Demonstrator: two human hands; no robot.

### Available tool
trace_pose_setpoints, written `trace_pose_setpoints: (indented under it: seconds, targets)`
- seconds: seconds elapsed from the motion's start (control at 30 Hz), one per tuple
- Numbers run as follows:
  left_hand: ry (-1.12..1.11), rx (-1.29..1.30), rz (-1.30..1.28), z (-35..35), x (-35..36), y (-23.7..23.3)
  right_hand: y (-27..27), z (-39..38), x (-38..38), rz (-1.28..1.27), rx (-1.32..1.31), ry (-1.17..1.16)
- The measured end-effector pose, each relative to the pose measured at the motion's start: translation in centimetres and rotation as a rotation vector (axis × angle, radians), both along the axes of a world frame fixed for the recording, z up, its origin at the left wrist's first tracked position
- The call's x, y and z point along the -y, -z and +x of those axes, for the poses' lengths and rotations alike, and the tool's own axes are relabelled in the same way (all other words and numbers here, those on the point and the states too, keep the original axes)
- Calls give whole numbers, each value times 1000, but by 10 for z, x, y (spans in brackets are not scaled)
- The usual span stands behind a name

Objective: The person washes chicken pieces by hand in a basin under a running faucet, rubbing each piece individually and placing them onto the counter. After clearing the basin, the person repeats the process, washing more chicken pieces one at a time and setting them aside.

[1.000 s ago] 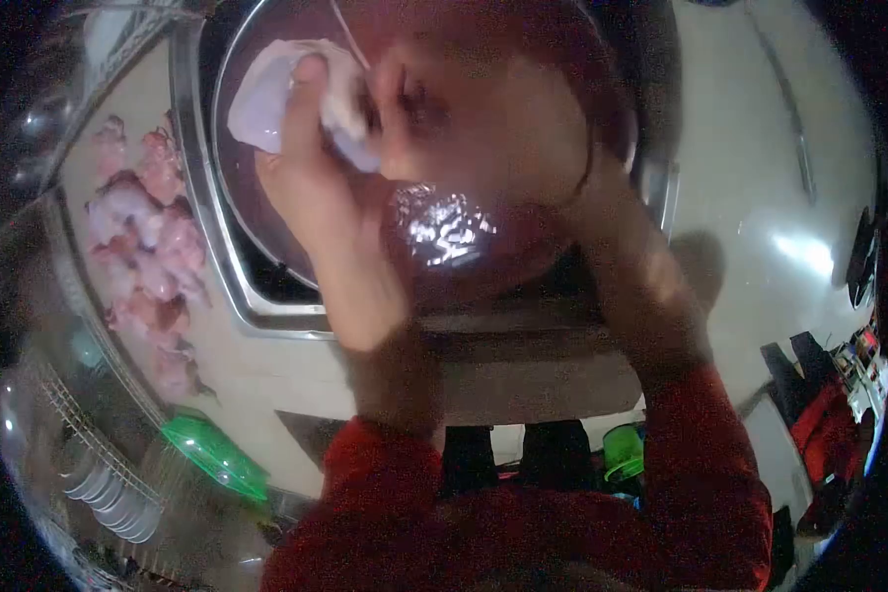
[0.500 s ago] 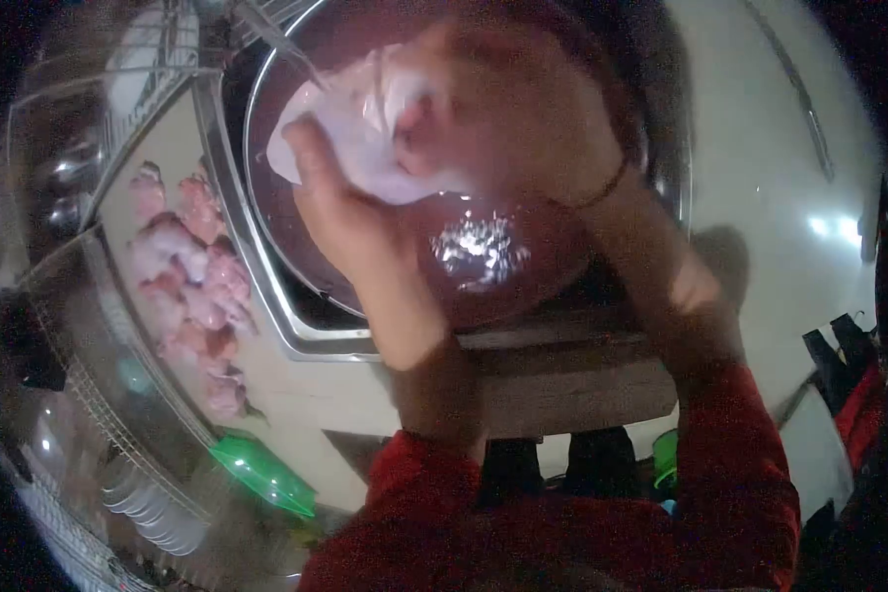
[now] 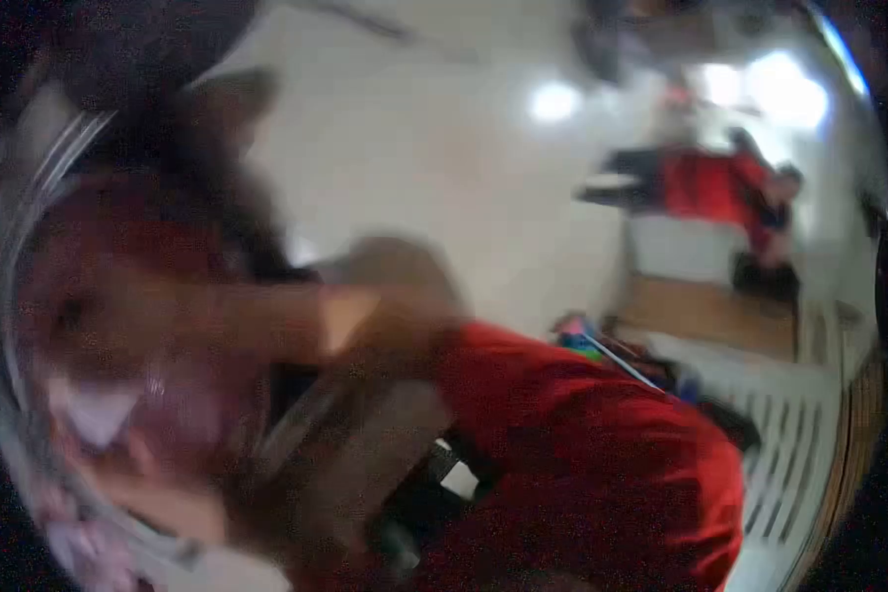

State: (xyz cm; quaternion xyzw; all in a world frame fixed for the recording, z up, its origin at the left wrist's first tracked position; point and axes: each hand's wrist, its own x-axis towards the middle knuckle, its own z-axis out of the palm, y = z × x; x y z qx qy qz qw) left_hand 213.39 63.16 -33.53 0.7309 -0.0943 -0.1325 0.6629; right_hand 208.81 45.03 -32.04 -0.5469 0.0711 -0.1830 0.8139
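Pale scrap (image 3: 94, 414) in basin (image 3: 44, 173) of dark red liquid (image 3: 138, 242), hands (image 3: 118, 326) blurred, fingers' hold unclear

One metal basin (image 3: 44, 183), one pale piece (image 3: 94, 414) in it, one red sleeve (image 3: 582, 434), one person in red (image 3: 720, 187) beyond.

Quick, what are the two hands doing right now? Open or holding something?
Left hand: too blurred to tell; a pale piece is close by.
Right hand: too blurred to tell.

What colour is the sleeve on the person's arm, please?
Red. The sleeve shows in the head view, the only one, though the picture is blurred.
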Motion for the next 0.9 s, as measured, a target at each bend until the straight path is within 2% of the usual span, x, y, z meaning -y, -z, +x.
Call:
trace_pose_setpoints:
  seconds: [0.1,0.23,0.37,0.5,0.9]
  targets:
    - [-2,-40,-65,11,26,-4,38,41,-11,-410,119,237]
    - [14,-21,-103,15,37,-9,62,55,-11,-759,214,408]
    - [25,9,-108,23,38,-12,60,47,-21,-449,136,288]
    - [53,11,-116,28,48,-9,56,30,-15,-378,111,278]
    - [87,-10,-141,24,57,-6,55,47,-28,-256,94,236]
